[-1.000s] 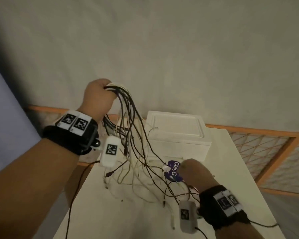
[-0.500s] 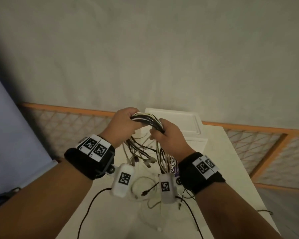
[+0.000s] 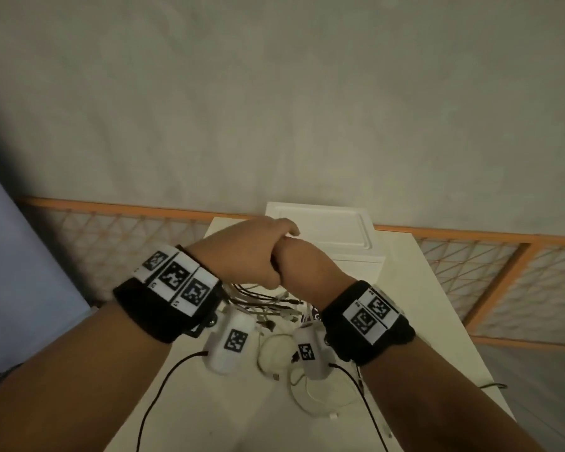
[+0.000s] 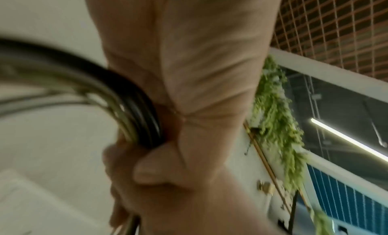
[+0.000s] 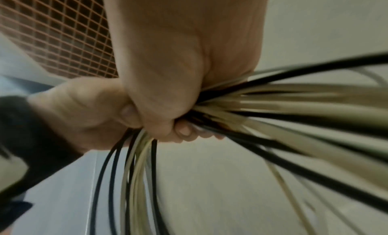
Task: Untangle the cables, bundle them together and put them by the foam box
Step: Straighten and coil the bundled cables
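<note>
cables clenched in both fists, left hand and right hand touching; foam box just beyond at 12 o'clock.

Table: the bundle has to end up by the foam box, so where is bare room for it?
Bare table runs right of the foam box, out to the edge. Loose cables crowd the middle, under both hands.

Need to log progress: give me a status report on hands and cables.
Left hand and right hand grip cables together, above table. Foam box just behind. Nothing blocking.
</note>
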Tool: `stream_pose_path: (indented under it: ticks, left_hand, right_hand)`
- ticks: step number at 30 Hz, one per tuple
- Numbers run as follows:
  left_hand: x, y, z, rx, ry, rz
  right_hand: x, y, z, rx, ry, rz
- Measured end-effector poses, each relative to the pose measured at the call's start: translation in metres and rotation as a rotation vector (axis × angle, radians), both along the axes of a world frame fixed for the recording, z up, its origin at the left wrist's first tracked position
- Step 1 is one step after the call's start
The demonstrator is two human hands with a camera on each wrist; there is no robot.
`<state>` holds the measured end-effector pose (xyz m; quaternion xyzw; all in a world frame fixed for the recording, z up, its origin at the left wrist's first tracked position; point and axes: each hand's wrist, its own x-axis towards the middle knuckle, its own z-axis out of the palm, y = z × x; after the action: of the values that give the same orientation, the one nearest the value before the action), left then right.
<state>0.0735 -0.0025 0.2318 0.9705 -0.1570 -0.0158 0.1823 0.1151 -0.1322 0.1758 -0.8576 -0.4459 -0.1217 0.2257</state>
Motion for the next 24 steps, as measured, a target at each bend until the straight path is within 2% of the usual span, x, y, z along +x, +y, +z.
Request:
stream_pose_path:
  ticks: [2,4,6,9,14,17,19,21,24]
  left_hand:
    - [0.007,-0.003,-0.009,0.074,0.102,0.002]
    - [0.013,0.003,-0.021,0.088,0.15,0.042]
    - [0.015,0.004,-0.032,0.074,0.124,0.081]
    - [0.013,0.001,-0.041,0.015,0.086,0.08]
    - [0.006,-0.001,-0.036,0.128,0.021,0.082]
    - [0.005,0.004,-0.034,0.03,-0.074,0.155]
    - [0.006,0.008,-0.031,-0.121,-0.151,0.211]
    - [0.008,0.012,-0.029,-0.198,-0.202,0.25]
    - [0.014,0.022,-0.021,-0.376,-0.259,0.362]
  right_hand:
    - [-0.001,0.0,-0.001,-0.063,0.069,-0.03]
    - [0.0,-0.007,-0.008,0.01,0.09,-0.037]
    - [0.0,-0.014,-0.018,0.09,0.07,-0.081]
    - [-0.005,-0.023,-0.035,0.314,0.084,-0.089]
    - [-0.016,-0.03,-0.059,0.535,-0.083,-0.132]
    - [-0.022,-0.04,-0.075,0.568,0.072,-0.233]
    - [-0.025,-0.048,-0.093,0.486,0.27,-0.328]
    - [-0.026,-0.058,-0.113,0.439,0.442,-0.393]
    - [-0.02,-0.076,-0.148,0.267,0.521,-0.486]
